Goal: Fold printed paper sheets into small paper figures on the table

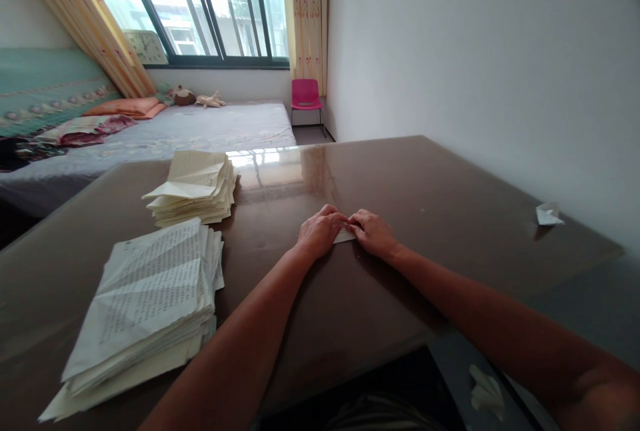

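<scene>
Both my hands meet over a small piece of folded paper (pixel 344 236) near the middle of the brown table. My left hand (pixel 323 230) has its fingers closed on the paper's far left part. From the other side, my right hand (pixel 371 231) pinches it, with the fingertips of both hands almost touching. Only the pale near edge of the paper shows; the rest is hidden under my fingers. Left of my arms lies a stack of printed sheets (pixel 150 291), creased from folding. Behind it sits a stack of yellowish sheets (pixel 195 184).
A small folded white paper piece (pixel 549 214) stands on the glossy table (pixel 390 178) at the far right. Crumpled paper (pixel 486 391) lies below the near edge. Beyond are a bed (pixel 235 121), a pink chair (pixel 306 94) and a wall on the right.
</scene>
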`<action>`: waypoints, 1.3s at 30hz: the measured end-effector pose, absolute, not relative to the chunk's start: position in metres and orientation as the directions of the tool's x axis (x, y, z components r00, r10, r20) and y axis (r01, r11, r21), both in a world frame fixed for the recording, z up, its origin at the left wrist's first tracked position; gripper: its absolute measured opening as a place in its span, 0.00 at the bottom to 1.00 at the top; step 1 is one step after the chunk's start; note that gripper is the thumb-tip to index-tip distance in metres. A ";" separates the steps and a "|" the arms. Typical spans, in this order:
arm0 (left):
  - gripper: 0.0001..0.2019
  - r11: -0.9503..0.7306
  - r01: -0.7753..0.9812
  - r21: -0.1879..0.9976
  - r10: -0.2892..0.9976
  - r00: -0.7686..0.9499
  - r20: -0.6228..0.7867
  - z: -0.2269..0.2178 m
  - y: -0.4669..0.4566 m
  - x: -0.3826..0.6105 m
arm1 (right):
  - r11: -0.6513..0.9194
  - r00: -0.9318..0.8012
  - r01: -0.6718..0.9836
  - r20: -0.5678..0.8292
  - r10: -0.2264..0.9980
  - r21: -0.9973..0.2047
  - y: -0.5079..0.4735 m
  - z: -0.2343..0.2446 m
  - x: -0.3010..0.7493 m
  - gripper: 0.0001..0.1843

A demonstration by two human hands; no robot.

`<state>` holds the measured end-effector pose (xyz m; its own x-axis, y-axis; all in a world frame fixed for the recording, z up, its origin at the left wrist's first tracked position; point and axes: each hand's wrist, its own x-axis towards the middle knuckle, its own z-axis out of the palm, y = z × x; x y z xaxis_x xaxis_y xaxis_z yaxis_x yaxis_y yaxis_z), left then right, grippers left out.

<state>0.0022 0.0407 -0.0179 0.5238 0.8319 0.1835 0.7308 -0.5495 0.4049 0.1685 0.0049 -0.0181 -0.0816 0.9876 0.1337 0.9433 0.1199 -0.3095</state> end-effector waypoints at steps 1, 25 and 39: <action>0.13 -0.548 0.732 0.405 0.833 0.523 0.181 -0.018 0.040 0.003 | 0.116 -0.084 0.948 0.118 0.989 -0.296 0.005 -0.017 0.168 0.15; 0.09 -0.507 0.772 0.384 0.862 0.465 0.203 -0.024 0.040 0.007 | 0.220 -0.200 0.958 0.121 0.972 -0.184 0.003 -0.001 0.175 0.10; 0.07 -0.388 0.876 0.286 0.920 0.351 0.175 0.018 0.044 -0.054 | 0.520 -0.512 0.853 0.124 0.850 -0.036 0.017 0.003 0.167 0.10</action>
<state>-0.0542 0.0441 0.0183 0.3505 0.9201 0.1748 0.8760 -0.3881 0.2864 0.1674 0.0171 0.0035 -0.5125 0.8497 0.1240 0.8534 0.5200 -0.0361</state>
